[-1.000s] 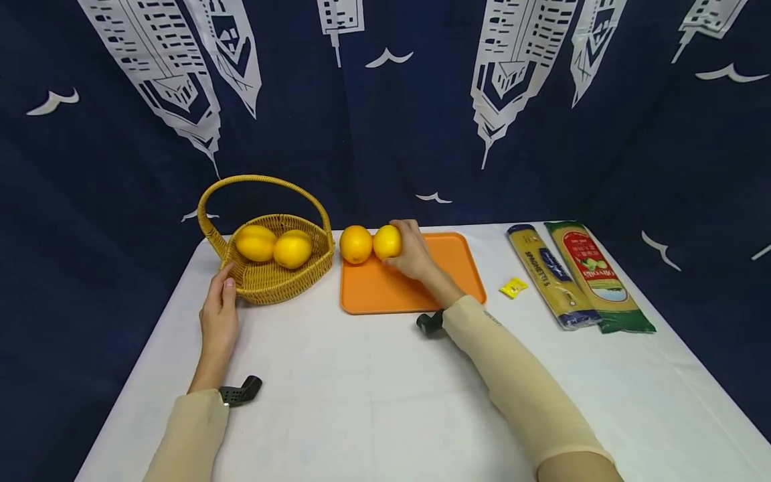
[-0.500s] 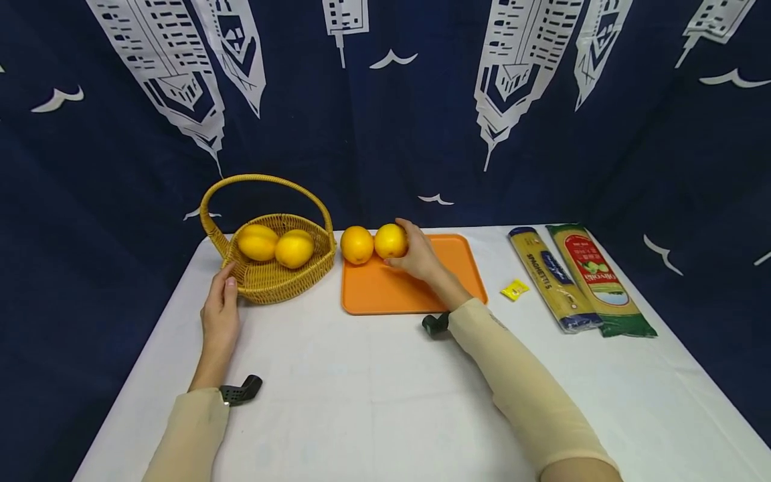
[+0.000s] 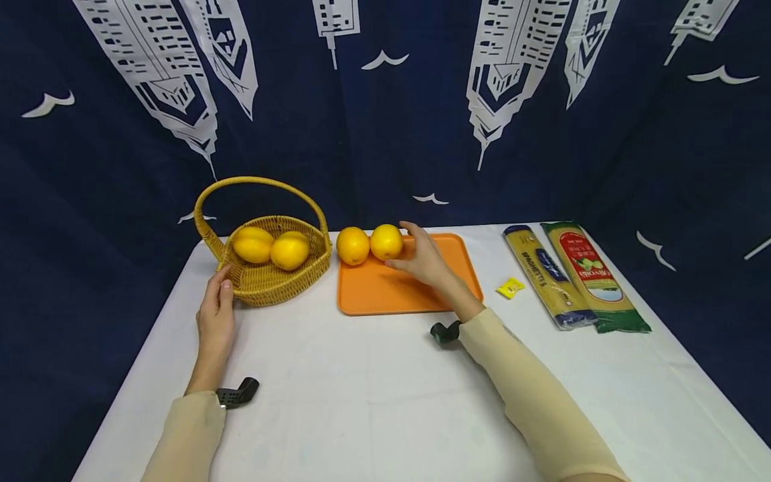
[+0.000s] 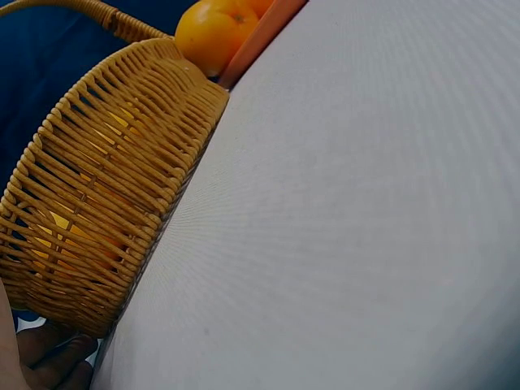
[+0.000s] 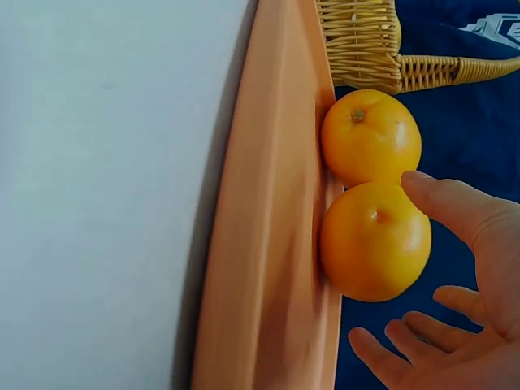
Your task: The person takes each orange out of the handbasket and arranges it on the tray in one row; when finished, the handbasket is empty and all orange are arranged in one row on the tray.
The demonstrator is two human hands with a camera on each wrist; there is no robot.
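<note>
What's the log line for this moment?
left hand: at basket's side | right hand: spread beside nearest orange, not gripping | in basket: two yellow fruits | on tray: nearest orange, second orange

Four fruits, one basket, one tray, two pasta packs, one sachet.

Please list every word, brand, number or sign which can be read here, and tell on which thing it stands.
"SPAGHETTI 5": on the gold and blue pasta pack; the smaller print on its blue label is unreadable.
"Olivoilà", as best I can read: red label of the green-ended pack; its other print is too small.
Yellow wrapper: print too small.
Right sleeve: faint mark near the cuff, unreadable.
</note>
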